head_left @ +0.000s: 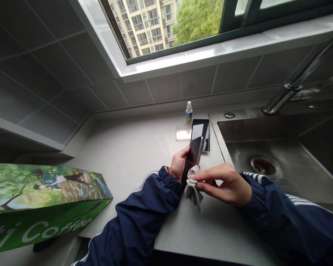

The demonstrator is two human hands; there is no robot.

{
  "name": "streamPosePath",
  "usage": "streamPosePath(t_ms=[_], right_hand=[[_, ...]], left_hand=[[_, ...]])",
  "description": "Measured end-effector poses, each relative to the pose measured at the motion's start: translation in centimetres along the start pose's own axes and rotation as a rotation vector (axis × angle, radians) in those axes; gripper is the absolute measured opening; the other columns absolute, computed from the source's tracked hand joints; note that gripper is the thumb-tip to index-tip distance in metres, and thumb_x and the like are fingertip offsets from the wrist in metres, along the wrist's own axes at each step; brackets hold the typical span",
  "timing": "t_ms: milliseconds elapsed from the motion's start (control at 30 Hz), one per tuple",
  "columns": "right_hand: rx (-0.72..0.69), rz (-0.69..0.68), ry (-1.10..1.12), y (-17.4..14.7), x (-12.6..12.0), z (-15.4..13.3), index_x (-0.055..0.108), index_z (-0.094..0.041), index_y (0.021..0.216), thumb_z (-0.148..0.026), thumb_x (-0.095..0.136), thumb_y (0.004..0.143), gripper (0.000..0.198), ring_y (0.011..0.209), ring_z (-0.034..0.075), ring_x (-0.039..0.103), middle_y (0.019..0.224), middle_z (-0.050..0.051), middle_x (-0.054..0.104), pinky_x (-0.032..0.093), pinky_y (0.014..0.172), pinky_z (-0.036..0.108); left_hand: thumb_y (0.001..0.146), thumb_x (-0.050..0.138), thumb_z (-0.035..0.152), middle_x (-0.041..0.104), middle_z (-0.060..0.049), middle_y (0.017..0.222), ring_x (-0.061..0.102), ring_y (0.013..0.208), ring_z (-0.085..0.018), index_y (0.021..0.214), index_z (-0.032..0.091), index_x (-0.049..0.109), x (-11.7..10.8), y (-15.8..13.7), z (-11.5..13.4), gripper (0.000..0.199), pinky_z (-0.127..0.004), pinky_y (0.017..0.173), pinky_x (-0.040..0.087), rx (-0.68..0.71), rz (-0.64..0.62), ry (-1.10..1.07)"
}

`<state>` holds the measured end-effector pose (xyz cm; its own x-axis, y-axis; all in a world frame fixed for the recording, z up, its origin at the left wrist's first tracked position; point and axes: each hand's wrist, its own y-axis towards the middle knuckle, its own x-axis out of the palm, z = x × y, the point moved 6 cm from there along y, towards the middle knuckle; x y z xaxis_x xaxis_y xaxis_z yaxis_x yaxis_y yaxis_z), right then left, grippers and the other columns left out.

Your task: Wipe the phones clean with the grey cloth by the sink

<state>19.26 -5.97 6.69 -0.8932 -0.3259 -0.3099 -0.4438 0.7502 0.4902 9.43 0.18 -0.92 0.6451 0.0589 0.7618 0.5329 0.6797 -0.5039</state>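
My left hand [178, 164] is wrapped round a dark smartphone [193, 152], held tilted above the counter. Between the thumb and fingers of my right hand [224, 183] a grey cloth [193, 190] is pinched, its loose end hanging down. The cloth lies against or just in front of the phone's lower edge; which one I cannot tell. Beyond the phone, a black tablet-like device [206, 135] lies flat with a bright reflection on its screen. A clear phone case [182, 133] rests beside it, and a small white spray bottle [189, 112] stands upright behind them.
A steel sink [288, 162] with a drain [265, 165] and a chrome faucet [283, 98] is at the right. On the left a green printed coffee box or bag [52, 207] reaches over the counter [122, 147]. A window sill [211, 51] runs along the back.
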Motion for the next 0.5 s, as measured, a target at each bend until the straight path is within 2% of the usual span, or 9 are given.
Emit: streamPosePath(t_ms=[133, 233, 300, 400, 500], right_hand=[[-0.022, 0.0, -0.028, 0.0, 0.0, -0.1, 0.077, -0.013, 0.107, -0.017, 0.072, 0.088, 0.02, 0.042, 0.008, 0.054, 0.06, 0.003, 0.069, 0.043, 0.043, 0.02], [-0.055, 0.099, -0.14, 0.2, -0.9, -0.2, 0.077, -0.015, 0.107, -0.017, 0.071, 0.089, 0.019, 0.041, 0.008, 0.053, 0.058, 0.001, 0.068, 0.045, 0.044, 0.02], [-0.016, 0.212, -0.247, 0.2, -2.0, 0.1, 0.077, -0.016, 0.107, -0.02, 0.069, 0.09, 0.019, 0.043, 0.008, 0.054, 0.062, 0.002, 0.07, 0.047, 0.046, 0.021], [0.093, 0.366, -0.329, 0.0, -3.4, 0.8, 0.075, -0.018, 0.111, -0.024, 0.067, 0.092, 0.021, 0.045, 0.01, 0.057, 0.068, 0.003, 0.072, 0.05, 0.047, 0.022], [0.139, 0.406, -0.312, -0.1, -3.8, 1.2, 0.075, -0.017, 0.113, -0.026, 0.066, 0.093, 0.023, 0.043, 0.01, 0.056, 0.064, 0.002, 0.07, 0.05, 0.046, 0.022]], left_hand=[[0.098, 0.045, 0.034, 0.052, 0.001, 0.048, 0.051, 0.037, -0.013, 0.081, 0.013, 0.068, 0.1, 0.0, -0.1, 0.035, -0.023, 0.043, 0.043, -0.02, 0.012, 0.021], [0.098, 0.045, 0.035, 0.057, -0.003, 0.051, 0.053, 0.041, -0.012, 0.079, 0.011, 0.068, 0.2, 0.1, -0.2, 0.039, -0.022, 0.042, 0.041, 0.004, -0.019, 0.028], [0.098, 0.043, 0.039, 0.061, -0.006, 0.055, 0.057, 0.043, -0.015, 0.08, 0.01, 0.07, 0.1, 0.1, -0.6, 0.043, -0.024, 0.043, 0.044, -0.03, -0.05, 0.096], [0.097, 0.035, 0.052, 0.064, -0.011, 0.055, 0.058, 0.04, -0.021, 0.076, 0.01, 0.07, -0.4, 0.1, -1.5, 0.059, -0.031, 0.039, 0.043, -0.164, -0.088, 0.273], [0.096, 0.031, 0.058, 0.063, -0.014, 0.054, 0.057, 0.037, -0.024, 0.073, 0.01, 0.069, -0.7, 0.0, -1.9, 0.066, -0.033, 0.036, 0.041, -0.208, -0.116, 0.333]])
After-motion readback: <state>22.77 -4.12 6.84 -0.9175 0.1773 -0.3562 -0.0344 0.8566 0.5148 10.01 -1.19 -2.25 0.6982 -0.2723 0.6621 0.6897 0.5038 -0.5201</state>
